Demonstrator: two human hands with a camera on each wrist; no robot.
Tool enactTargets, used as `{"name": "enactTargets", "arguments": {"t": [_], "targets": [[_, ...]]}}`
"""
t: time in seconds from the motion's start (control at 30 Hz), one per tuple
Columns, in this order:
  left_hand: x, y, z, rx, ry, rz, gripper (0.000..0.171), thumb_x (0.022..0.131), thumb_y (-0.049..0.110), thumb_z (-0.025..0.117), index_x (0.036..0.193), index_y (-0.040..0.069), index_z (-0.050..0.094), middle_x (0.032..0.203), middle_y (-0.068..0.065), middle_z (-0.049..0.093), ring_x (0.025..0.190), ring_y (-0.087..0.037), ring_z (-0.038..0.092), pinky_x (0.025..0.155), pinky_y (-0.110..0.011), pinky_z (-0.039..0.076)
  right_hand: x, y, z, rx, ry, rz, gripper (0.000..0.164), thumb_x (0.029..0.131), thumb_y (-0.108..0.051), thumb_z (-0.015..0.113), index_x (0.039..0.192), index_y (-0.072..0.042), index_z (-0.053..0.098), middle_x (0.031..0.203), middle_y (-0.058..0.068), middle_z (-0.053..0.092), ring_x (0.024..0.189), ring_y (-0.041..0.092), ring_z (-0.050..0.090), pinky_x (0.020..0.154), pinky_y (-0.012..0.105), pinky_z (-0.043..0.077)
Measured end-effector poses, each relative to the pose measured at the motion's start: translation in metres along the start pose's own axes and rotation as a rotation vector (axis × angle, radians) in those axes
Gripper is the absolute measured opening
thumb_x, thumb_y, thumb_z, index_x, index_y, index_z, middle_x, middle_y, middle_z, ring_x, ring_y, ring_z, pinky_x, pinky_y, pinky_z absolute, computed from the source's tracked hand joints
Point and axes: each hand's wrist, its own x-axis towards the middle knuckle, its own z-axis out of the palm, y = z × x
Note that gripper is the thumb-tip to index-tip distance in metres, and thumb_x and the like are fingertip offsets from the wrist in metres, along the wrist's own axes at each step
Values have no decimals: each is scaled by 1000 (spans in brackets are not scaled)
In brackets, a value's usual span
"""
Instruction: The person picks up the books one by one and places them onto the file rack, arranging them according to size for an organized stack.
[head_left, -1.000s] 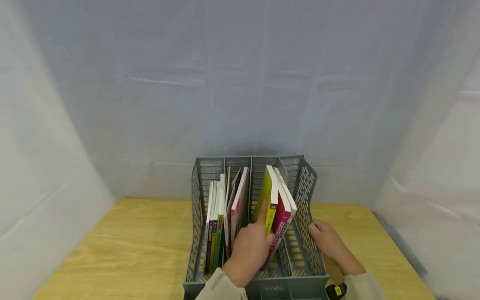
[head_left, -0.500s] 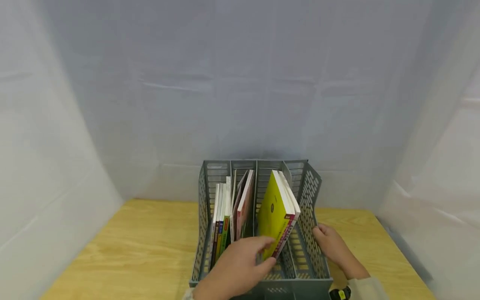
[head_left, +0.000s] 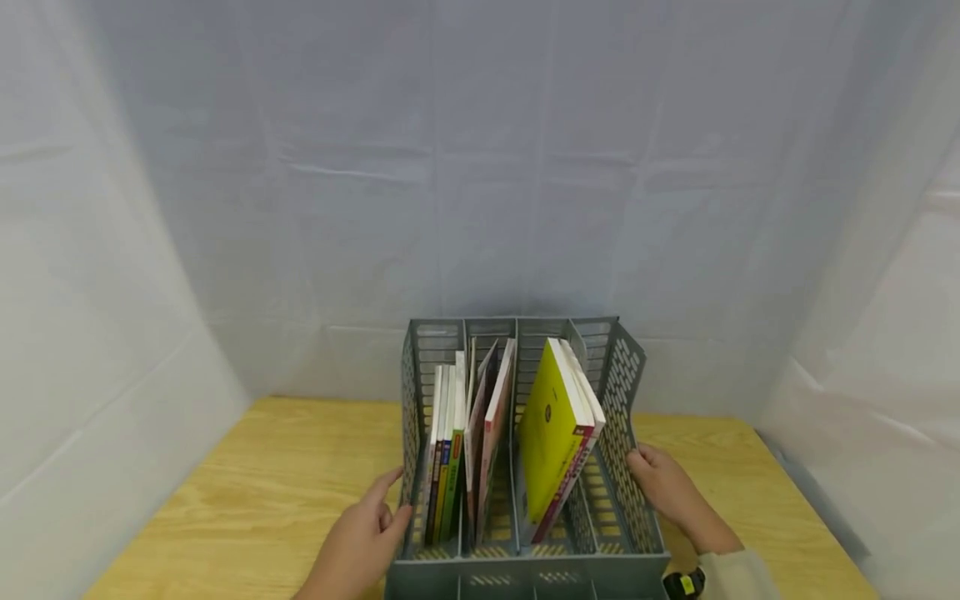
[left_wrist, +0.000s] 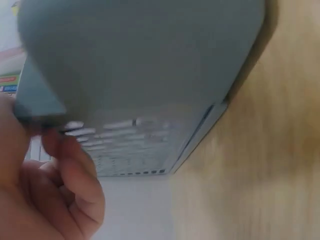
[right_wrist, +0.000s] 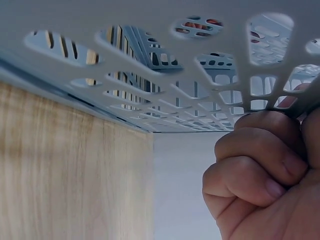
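Observation:
A grey plastic file organizer point(head_left: 527, 570) with slotted walls and several compartments stands on the table. My left hand point(head_left: 356, 533) grips the upper edge of its left wall, thumb inside and curled fingers outside in the left wrist view. On the opposite side, my right hand point(head_left: 666, 492) holds the right wall's edge, with fingers point(right_wrist: 245, 175) curled in the right wrist view. Several thin books point(head_left: 446, 467) stand upright in the leftmost compartment. Pink-spined books point(head_left: 495, 425) lean in the second. A yellow book point(head_left: 551, 425) leans right against other books in the third.
The wooden table point(head_left: 247, 500) extends to both sides of the organizer. White sheeting point(head_left: 480, 167) hangs behind it and along the left and right sides. A dark watch point(head_left: 684, 583) is on the right wrist.
My left hand has let go of the books and moved left to the organizer's left wall. The yellow book has tipped right against its neighbours. My right hand has kept its hold.

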Motion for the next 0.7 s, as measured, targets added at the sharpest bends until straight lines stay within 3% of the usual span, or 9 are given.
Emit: {"name": "enactTargets", "arguments": {"t": [0.13, 0.43, 0.7], "targets": [[-4, -4, 2, -11, 13, 26, 54, 102, 13, 60, 154, 7, 48, 60, 4, 49, 48, -11, 42, 45, -26, 37, 0, -2, 0, 6, -1, -3, 32, 108, -19, 40, 78, -9, 45, 61, 0, 39, 53, 13, 32, 52, 30, 36], [2, -5, 1, -129, -34, -10, 54, 106, 14, 55, 159, 14, 43, 57, 3, 45, 45, -9, 37, 42, -25, 37, 1, -3, 0, 17, -11, -1, 31, 108, -16, 41, 77, -10, 46, 61, -1, 39, 53, 13, 34, 50, 28, 36], [-4, -2, 4, -116, -49, -62, 55, 107, 15, 51, 160, 17, 40, 58, 2, 43, 46, -11, 37, 42, -26, 37, 1, 1, -3, 31, -30, -10, 31, 108, -16, 41, 77, -10, 45, 61, -1, 39, 53, 13, 33, 50, 28, 36]]}}
